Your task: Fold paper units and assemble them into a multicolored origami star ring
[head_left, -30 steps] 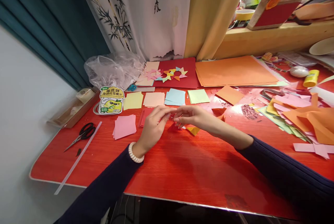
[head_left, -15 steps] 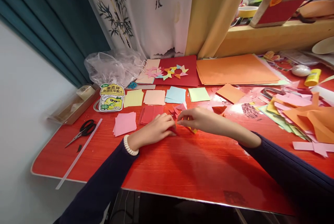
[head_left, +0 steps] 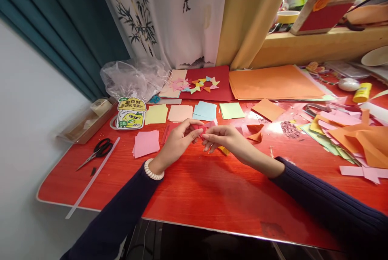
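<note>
Shifted farther from the red table's near edge (head_left: 194, 222), the left hand (head_left: 177, 143) pinches a folded red paper (head_left: 202, 129) with the right hand (head_left: 228, 139); they partly hide red sheets (head_left: 165, 135) and a yellow piece (head_left: 224, 150).

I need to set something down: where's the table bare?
Bare: tabletop between the right hand and front edge; a smaller patch between left sleeve and pale strip. Crowded: right, with paper scraps; beyond the left hand, with paper squares.
</note>
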Demonstrator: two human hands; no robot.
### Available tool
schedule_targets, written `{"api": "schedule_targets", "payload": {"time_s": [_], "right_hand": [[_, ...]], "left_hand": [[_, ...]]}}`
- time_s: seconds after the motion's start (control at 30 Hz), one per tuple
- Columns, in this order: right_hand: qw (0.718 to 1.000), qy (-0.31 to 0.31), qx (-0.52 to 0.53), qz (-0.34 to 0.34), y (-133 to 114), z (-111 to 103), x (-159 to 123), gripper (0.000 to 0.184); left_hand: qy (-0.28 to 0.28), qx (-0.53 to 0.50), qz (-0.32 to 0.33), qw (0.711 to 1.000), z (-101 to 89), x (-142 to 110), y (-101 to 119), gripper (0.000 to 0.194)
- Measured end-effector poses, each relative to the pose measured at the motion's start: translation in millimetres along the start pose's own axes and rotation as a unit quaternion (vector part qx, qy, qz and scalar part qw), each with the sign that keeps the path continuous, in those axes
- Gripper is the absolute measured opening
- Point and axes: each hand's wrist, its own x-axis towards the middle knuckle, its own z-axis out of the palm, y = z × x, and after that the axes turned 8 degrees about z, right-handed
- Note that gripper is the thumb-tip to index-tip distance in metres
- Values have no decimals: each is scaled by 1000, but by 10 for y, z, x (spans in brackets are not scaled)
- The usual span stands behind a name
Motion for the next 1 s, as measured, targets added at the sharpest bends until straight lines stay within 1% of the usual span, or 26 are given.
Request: {"api": "schedule_targets", "payload": {"time_s": [0.07,0.13,0.17,0.23,0.3,0.37,0.43,0.5,0.57,0.67,0.73,0.83,0.9,1.0], "right_hand": [[1000,-18,6,6,25,33,-8,22],[999,-33,2,-5,48,52,-18,23],[999,-34,3,-15,59,60,-24,23],[999,-13,20,-37,79,76,-33,23],[996,30,57,-62,97,100,-41,20],[990,69,98,-80,117,127,-45,17],[987,76,118,-81,140,149,-47,17],[990,61,103,-77,164,158,-47,20],[994,49,47,-85,180,155,-50,24],[989,77,-52,-112,162,144,-72,22],[983,98,-86,-129,124,140,-99,18],[975,109,-115,-154,59,142,-143,16],[969,117,-142,-167,27,147,-166,16],[956,129,-187,-187,-6,166,-192,18]], "left_hand": [[-22,27,19,999,-11,-11,26,22],[-54,50,44,996,-14,-25,41,23],[-58,54,54,995,-11,-30,43,22],[-28,51,54,997,4,-35,37,23],[16,47,43,998,25,-33,26,24],[37,61,46,996,46,-30,21,24],[48,80,60,994,62,-31,23,21],[63,69,53,994,70,-33,25,19],[66,17,22,997,69,-34,20,17],[49,-92,-25,994,65,-30,5,19],[30,-168,-47,984,68,-28,-2,18],[-1,-264,-64,962,86,-35,3,17],[-14,-310,-69,948,100,-45,14,16],[-28,-349,-82,933,122,-61,39,15]]}}
